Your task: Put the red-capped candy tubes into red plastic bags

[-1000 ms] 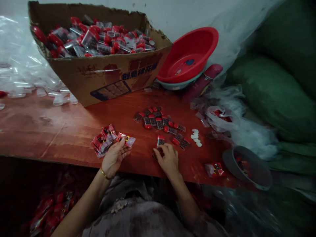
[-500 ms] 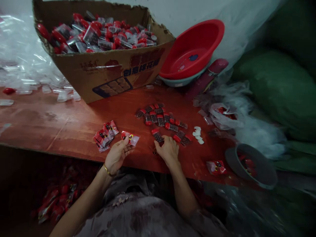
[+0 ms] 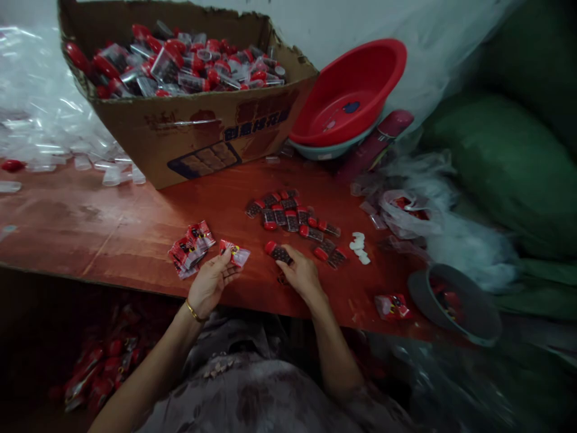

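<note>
Clearly, dark characters "创意" mark the torn-edged cardboard box [image 3: 148,147] — nearer, the left hand [image 3: 211,284] pinches a glossy red packet [image 3: 237,255], the right hand [image 3: 303,273] a red-capped tube [image 3: 277,251].

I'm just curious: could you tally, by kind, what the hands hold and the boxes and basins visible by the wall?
Red packet in the left hand: 1
Red-capped container in the right hand: 1
Cardboard box: 1
Red basin: 1
Pale blue basin: 1
Total: 5
</note>
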